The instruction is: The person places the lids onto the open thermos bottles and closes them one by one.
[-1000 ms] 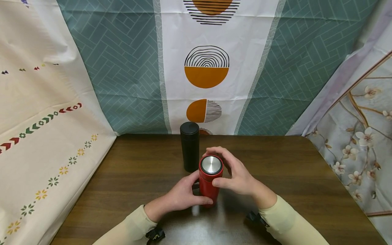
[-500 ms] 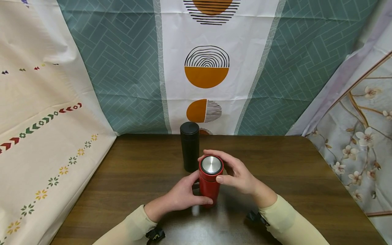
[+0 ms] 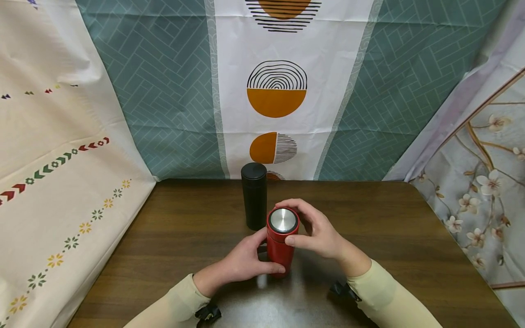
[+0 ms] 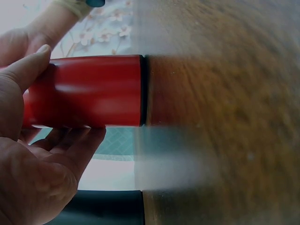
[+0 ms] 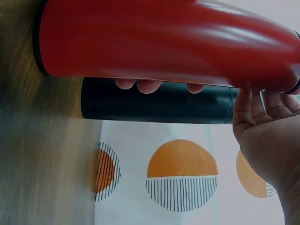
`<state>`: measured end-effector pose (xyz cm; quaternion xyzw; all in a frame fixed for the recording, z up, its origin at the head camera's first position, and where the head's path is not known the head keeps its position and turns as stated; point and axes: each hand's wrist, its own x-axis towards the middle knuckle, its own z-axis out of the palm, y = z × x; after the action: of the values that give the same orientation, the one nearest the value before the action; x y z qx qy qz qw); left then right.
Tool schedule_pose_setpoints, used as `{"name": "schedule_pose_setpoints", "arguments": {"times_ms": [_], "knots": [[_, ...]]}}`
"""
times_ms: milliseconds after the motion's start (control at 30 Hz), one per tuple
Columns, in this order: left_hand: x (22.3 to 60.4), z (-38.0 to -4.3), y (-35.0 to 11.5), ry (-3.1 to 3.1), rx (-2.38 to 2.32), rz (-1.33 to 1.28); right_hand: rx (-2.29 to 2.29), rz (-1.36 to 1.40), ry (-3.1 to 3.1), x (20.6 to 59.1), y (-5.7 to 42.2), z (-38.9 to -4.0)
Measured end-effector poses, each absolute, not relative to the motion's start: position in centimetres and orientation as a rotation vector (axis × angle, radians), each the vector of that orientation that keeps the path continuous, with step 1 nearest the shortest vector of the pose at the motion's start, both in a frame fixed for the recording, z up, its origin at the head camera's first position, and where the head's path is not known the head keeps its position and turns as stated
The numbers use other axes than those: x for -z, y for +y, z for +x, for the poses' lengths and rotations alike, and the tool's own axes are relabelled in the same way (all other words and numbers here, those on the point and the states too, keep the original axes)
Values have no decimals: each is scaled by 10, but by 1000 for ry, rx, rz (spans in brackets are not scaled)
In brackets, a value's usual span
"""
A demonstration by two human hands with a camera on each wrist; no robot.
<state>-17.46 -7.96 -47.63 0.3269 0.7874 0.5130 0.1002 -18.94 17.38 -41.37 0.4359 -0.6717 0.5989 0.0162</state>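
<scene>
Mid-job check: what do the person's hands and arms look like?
The left hand and right hand are ungloved. The left sleeve and right sleeve are pale yellow and close-fitting. A small black fitting shows beside each sleeve's end.

Red flask (image 3: pixel 279 251), silver-topped, capped; stands upright on wooden table (image 3: pixel 184 218).

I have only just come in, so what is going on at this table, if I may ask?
A person's left hand grips the body of a red flask, while the right hand is curled around its upper end. The flask stands upright on the wooden table, and its silver-topped lid is on. A black flask stands upright behind it, slightly to the left, and neither hand holds it.
</scene>
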Motion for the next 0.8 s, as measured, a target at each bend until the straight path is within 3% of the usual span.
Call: {"name": "schedule_pose_setpoints", "arguments": {"times_ms": [800], "knots": [[478, -175, -79, 2337, -1527, 997, -1710, 1197, -2168, 413, 170, -186]]}}
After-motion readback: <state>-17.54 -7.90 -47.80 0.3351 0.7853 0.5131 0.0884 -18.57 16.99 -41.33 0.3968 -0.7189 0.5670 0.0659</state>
